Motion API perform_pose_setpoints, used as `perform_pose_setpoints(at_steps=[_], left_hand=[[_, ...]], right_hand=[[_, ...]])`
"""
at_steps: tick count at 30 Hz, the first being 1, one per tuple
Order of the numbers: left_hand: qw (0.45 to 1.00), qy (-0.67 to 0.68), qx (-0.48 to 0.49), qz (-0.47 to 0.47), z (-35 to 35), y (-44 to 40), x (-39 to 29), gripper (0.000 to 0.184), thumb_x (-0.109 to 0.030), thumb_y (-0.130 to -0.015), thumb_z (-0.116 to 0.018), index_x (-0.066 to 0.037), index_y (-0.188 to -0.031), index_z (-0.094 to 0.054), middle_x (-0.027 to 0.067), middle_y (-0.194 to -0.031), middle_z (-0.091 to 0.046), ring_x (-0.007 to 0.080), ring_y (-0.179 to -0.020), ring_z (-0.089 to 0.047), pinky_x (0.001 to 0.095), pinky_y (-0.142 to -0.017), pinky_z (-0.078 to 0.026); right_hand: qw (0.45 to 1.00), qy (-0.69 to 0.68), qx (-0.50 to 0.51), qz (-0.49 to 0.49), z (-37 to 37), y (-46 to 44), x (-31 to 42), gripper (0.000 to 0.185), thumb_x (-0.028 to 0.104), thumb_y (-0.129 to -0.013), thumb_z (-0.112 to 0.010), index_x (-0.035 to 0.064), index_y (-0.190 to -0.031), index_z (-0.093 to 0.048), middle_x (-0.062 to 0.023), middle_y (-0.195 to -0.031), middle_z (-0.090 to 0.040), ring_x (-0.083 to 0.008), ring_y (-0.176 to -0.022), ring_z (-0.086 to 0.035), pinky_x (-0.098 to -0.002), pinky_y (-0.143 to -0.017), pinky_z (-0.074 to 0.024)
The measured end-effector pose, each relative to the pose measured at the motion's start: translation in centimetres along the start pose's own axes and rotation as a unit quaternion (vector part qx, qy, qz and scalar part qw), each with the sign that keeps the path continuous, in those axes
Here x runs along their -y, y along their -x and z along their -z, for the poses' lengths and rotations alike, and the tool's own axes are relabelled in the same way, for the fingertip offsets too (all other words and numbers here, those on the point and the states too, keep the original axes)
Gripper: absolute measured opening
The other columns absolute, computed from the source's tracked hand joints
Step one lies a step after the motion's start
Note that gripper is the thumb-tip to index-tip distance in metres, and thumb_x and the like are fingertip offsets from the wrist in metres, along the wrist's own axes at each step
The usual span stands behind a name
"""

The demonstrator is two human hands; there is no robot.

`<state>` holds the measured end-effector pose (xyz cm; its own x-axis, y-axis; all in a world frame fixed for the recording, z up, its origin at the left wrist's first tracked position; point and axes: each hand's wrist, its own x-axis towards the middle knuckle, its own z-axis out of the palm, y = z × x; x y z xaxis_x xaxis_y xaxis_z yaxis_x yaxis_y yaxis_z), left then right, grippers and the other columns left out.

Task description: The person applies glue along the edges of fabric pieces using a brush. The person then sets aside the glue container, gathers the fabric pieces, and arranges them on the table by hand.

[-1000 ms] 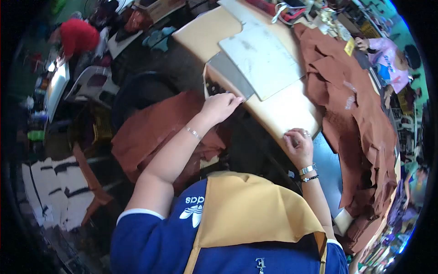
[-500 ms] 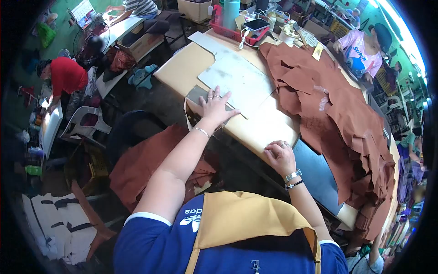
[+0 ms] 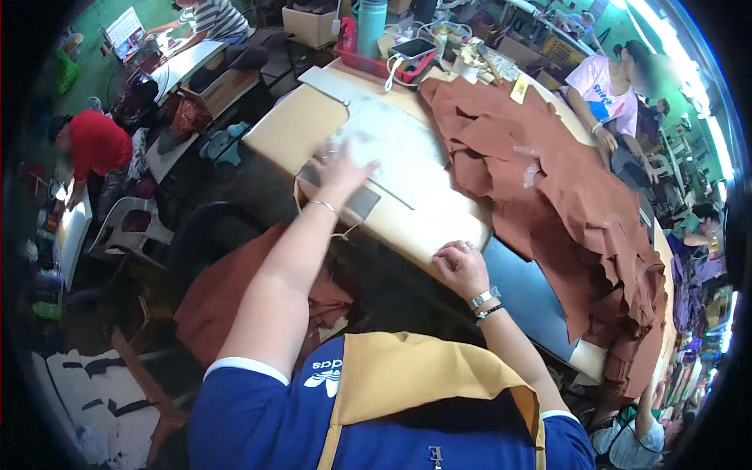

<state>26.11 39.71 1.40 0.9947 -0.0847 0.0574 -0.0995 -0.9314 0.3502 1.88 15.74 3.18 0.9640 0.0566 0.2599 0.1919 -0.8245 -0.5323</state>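
Note:
My left hand (image 3: 343,174) is over the near left edge of the tan-topped table, fingers spread but blurred. Whether it touches the surface I cannot tell. Close to it lie a large flat grey sheet (image 3: 392,141) with a stepped outline and a small dark grey piece (image 3: 363,204). My right hand (image 3: 462,268) rests at the table's near edge, fingers curled in; whatever is inside them, if anything, is hidden. Just right of that hand is a dark blue-grey flat panel (image 3: 526,286), partly under a long heap of reddish-brown leather-like pieces (image 3: 540,180).
At the table's far end, a red tray (image 3: 350,59) holds a teal bottle (image 3: 371,30) and a phone (image 3: 413,48). More brown material (image 3: 227,282) hangs low at left, near a white plastic chair (image 3: 133,223). A person in pink (image 3: 607,86) stands across the table; others work around the room.
The whole view has shifted slightly. My left hand has moved a little away from me and left, exposing more of the dark grey piece. My right hand keeps its curled pose at the edge.

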Motion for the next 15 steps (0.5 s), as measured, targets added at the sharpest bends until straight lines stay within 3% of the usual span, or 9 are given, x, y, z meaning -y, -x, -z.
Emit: perform_pose_setpoints(at_steps=[1, 4, 7, 15], left_hand=[[0.999, 0.023, -0.009, 0.034, 0.8, -1.1, 0.8, 0.101, -0.074, -0.072, -0.066, -0.016, -0.150, -0.038, 0.0237, -0.156, -0.028, 0.0397, -0.148, -0.021, 0.0651, -0.115, -0.016], [0.999, 0.016, 0.034, 0.017, 1.2, -3.2, 2.1, 0.106, -0.071, -0.066, -0.074, -0.015, -0.148, -0.040, 0.0233, -0.153, -0.033, 0.0384, -0.146, -0.025, 0.0597, -0.116, -0.020], [1.000, 0.001, 0.010, -0.004, -0.3, -3.0, 0.8, 0.109, -0.071, -0.060, -0.078, -0.016, -0.147, -0.042, 0.0210, -0.150, -0.037, 0.0375, -0.143, -0.029, 0.0552, -0.116, -0.023], [1.000, 0.010, 0.008, -0.019, -2.0, -0.7, -3.1, 0.110, -0.074, -0.060, -0.075, -0.015, -0.146, -0.041, 0.0203, -0.150, -0.036, 0.0355, -0.144, -0.027, 0.0605, -0.114, -0.021]], right_hand=[[1.000, 0.006, 0.011, 0.008, 0.0, 0.0, -0.2, 0.008, 0.019, -0.082, -0.072, 0.0113, -0.081, -0.071, -0.0054, -0.092, -0.068, -0.0294, -0.089, -0.062, -0.0415, -0.081, -0.0500], [1.000, 0.015, 0.012, 0.001, 0.2, -0.1, -0.2, 0.008, 0.020, -0.083, -0.072, 0.0119, -0.081, -0.071, -0.0038, -0.093, -0.069, -0.0274, -0.091, -0.061, -0.0399, -0.082, -0.0494], [1.000, 0.011, 0.013, -0.006, -0.2, -0.1, -0.4, 0.008, 0.019, -0.083, -0.072, 0.0117, -0.082, -0.071, -0.0036, -0.092, -0.069, -0.0269, -0.091, -0.062, -0.0398, -0.082, -0.0495], [1.000, 0.001, 0.008, 0.001, -0.4, -0.2, -0.8, 0.007, 0.017, -0.081, -0.073, 0.0101, -0.080, -0.071, -0.0043, -0.089, -0.069, -0.0272, -0.089, -0.062, -0.0400, -0.080, -0.0503]])
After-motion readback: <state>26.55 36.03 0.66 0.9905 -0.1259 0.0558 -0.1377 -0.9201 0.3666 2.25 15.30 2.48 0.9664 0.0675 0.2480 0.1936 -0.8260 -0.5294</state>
